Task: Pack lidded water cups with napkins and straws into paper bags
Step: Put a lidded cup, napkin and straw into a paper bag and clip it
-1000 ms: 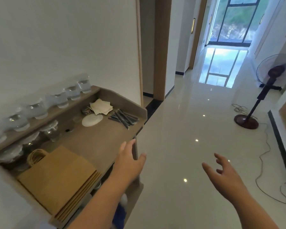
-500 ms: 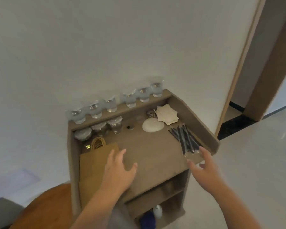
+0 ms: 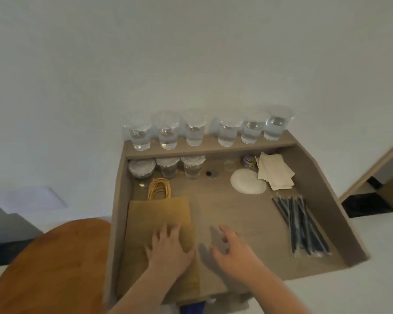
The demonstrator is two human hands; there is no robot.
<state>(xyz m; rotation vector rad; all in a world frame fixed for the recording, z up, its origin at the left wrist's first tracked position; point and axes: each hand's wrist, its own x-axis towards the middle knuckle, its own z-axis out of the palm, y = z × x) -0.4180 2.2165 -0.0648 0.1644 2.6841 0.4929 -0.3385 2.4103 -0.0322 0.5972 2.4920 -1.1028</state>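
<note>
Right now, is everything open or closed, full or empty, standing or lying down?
Paper bags, flat, unopened, stacked.
Left hand, open, resting on the bags.
Right hand, open, holding nothing.
Shelf cups, upright, holding water.
Lidded cups, upright, closed.
Straws, wrapped, lying down.
Napkins, folded, piled.
Loose lid, lying flat.
</note>
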